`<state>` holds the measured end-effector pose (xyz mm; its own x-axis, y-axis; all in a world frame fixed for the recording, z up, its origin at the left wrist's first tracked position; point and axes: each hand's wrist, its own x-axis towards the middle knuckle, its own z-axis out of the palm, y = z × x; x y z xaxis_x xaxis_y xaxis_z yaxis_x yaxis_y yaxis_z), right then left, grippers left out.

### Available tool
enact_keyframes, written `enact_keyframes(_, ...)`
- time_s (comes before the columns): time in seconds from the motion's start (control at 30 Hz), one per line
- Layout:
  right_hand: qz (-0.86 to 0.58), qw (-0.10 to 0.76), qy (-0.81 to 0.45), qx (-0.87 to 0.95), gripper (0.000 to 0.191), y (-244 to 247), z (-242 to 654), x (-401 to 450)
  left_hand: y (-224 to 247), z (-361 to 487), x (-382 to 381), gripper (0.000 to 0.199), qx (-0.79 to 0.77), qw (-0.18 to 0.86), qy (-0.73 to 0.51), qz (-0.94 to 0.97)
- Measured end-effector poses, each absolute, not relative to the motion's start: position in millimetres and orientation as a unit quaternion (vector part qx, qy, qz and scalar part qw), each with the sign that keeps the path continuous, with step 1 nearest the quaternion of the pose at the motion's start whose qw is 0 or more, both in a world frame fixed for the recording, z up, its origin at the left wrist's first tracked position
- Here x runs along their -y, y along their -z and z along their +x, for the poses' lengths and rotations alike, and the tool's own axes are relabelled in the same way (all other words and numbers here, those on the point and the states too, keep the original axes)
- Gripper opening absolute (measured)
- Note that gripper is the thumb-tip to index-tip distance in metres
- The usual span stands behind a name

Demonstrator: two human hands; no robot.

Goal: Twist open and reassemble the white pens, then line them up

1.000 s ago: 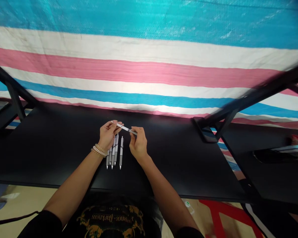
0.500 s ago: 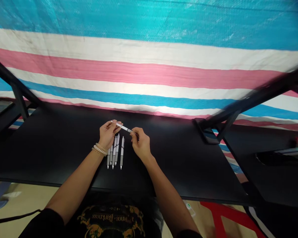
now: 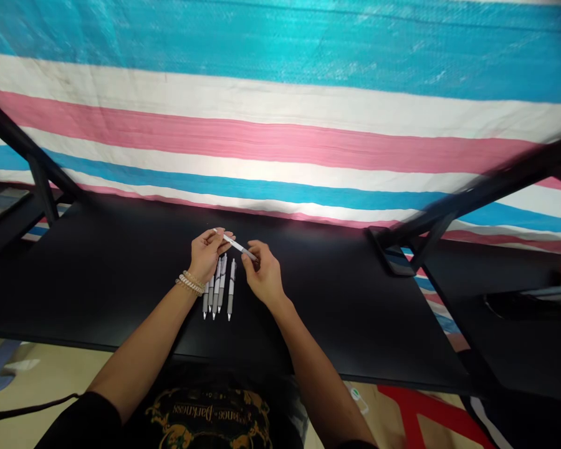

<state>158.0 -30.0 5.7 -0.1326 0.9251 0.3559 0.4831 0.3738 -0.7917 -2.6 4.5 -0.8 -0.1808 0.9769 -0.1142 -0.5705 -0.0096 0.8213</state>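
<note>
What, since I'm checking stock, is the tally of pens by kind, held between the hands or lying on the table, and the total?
Held pen: 1
Loose pens in view on the table: 5
Total: 6, though the left hand partly covers the row.

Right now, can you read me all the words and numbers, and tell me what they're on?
"Darkness": on the black shirt, upside down from here.
"ance": on the shirt too, but the rest of that word is unclear.
The shirt's smaller marks: too small to read.
The held pen and the lying pens: any writing is too small to read.
</note>
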Motion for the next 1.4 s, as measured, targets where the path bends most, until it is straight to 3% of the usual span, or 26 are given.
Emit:
enact_keyframes(0.17, -0.477, 0.383, -0.303, 0.731, 0.02, -6, 154, 35, -13, -3, 0, 0.028, -0.324, 0.653, -0.645, 0.231)
enact_keyframes(0.3, -0.454, 0.398, -0.312, 0.734, 0.029, -8, 150, 37, -23, -12, 6, 0.028, -0.257, 0.73, -0.612, 0.162)
enact_keyframes(0.43, -0.464, 0.411, -0.306, 0.723, 0.025, -8, 151, 35, -21, -21, 6, 0.016, -0.279, 0.726, -0.617, 0.118)
enact_keyframes(0.6, -0.462, 0.412, -0.293, 0.729, 0.023, -7, 153, 35, -19, -18, 5, 0.02, -0.271, 0.725, -0.622, 0.119)
enact_keyframes(0.8, -0.446, 0.369, -0.255, 0.775, 0.052, -16, 144, 43, -27, 0, 12, 0.043, -0.249, 0.749, -0.592, 0.162)
enact_keyframes(0.93, -0.481, 0.302, -0.211, 0.796, 0.053, -21, 150, 42, -23, 12, 15, 0.049, -0.277, 0.789, -0.502, 0.219)
enact_keyframes(1.13, -0.533, 0.205, -0.089, 0.816, 0.073, -29, 189, 34, -11, 2, 0, 0.049, -0.322, 0.674, -0.617, 0.248)
enact_keyframes(1.2, -0.524, 0.195, -0.111, 0.822, 0.068, -33, 190, 36, -10, -4, -3, 0.046, -0.329, 0.65, -0.635, 0.257)
enact_keyframes(1.33, -0.461, 0.119, -0.217, 0.852, 0.027, -33, 170, 48, -9, -10, -4, 0.041, -0.343, 0.625, -0.639, 0.289)
enact_keyframes(1.4, -0.44, 0.088, -0.23, 0.863, 0.017, -29, 159, 53, -7, -10, -4, 0.039, -0.345, 0.619, -0.637, 0.303)
